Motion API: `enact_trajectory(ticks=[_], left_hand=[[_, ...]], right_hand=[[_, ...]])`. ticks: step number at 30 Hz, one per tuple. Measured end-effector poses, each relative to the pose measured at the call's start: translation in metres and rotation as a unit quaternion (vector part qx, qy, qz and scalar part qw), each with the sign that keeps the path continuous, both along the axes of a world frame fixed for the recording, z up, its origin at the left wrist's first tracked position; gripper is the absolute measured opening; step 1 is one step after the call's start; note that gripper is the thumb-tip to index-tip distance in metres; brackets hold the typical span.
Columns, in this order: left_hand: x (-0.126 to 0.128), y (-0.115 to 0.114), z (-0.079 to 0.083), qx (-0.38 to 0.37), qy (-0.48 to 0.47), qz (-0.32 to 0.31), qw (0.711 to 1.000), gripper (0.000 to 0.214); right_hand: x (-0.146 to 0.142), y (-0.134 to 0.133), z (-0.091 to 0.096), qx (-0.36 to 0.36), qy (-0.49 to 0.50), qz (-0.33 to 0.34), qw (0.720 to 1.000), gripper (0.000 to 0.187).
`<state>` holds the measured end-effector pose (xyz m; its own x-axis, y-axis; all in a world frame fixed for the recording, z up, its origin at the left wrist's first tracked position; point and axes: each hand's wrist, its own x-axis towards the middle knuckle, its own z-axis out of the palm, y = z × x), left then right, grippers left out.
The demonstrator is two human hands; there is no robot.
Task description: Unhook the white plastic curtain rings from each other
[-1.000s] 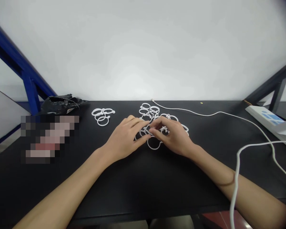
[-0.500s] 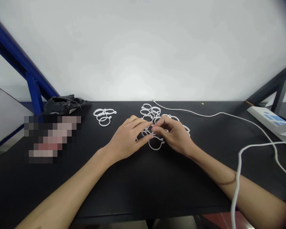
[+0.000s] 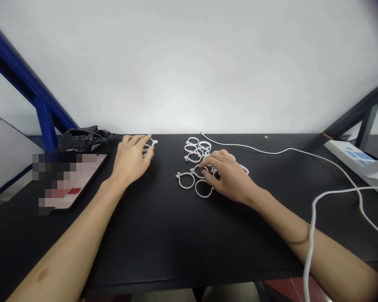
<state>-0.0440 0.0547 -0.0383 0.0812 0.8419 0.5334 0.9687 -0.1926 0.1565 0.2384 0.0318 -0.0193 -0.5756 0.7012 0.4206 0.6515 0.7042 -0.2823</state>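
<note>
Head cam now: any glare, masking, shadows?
Head view: soft bright patch on the wall; mosaic over much of the flat device; dark upper-right corner; dark curve, likely shadow of the cable, on the right forearm; overlapping rings hard to separate.

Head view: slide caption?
Left hand at a few white rings, right hand at a pile of more, on a black table.

Black tabletop (image 3: 157, 239), white rings in two groups.
Clock centred on the surface: main ring cluster (image 3: 204, 150) toward 12 o'clock, partly overlapping, partly hidden; smaller ring group (image 3: 154, 142) at 11, mostly covered. Crumpled black plastic (image 3: 78, 139) at 10; flat panel (image 3: 85, 182), partly pixelated, at 9. White cable (image 3: 245, 145) from 12 round toward 3; yellow speck (image 3: 266, 136) at 1; white box (image 3: 345, 152), blue markings, at 2.
</note>
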Motion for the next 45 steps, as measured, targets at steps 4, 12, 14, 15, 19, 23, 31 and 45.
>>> enact_trajectory(ticks=[4, 12, 14, 15, 19, 23, 31, 45], left_hand=[[-0.010, 0.006, -0.005, -0.029, 0.012, 0.035, 0.999, 0.044], [0.032, -0.017, 0.010, -0.025, -0.029, -0.111, 0.993, 0.034], [0.043, -0.026, 0.014, -0.051, -0.041, -0.179, 0.982, 0.030], [0.048, -0.029, 0.015, -0.063, -0.049, -0.198, 0.977, 0.028], [0.060, -0.039, 0.021, -0.118, -0.110, -0.207, 0.965, 0.034], [0.070, -0.046, 0.021, -0.142, -0.175, -0.215, 0.950, 0.050], [0.085, -0.050, 0.010, -0.075, -0.201, -0.216, 0.952, 0.058], [0.080, -0.045, 0.014, -0.047, -0.168, -0.222, 0.959, 0.030]], right_hand=[[0.001, 0.001, -0.005, 0.007, -0.046, 0.019, 0.999, 0.015], [0.002, 0.005, -0.010, 0.006, -0.041, 0.029, 0.999, 0.013], [0.001, 0.005, -0.010, 0.015, -0.020, 0.021, 0.999, 0.012], [0.000, 0.004, -0.009, 0.020, -0.006, 0.014, 1.000, 0.012], [-0.003, 0.000, -0.005, 0.023, 0.086, 0.000, 0.996, 0.008], [-0.008, -0.007, 0.000, -0.034, 0.176, 0.011, 0.984, 0.006], [-0.011, -0.015, 0.003, -0.163, 0.234, 0.016, 0.958, 0.007], [-0.010, -0.017, -0.003, -0.059, 0.229, 0.030, 0.971, 0.030]])
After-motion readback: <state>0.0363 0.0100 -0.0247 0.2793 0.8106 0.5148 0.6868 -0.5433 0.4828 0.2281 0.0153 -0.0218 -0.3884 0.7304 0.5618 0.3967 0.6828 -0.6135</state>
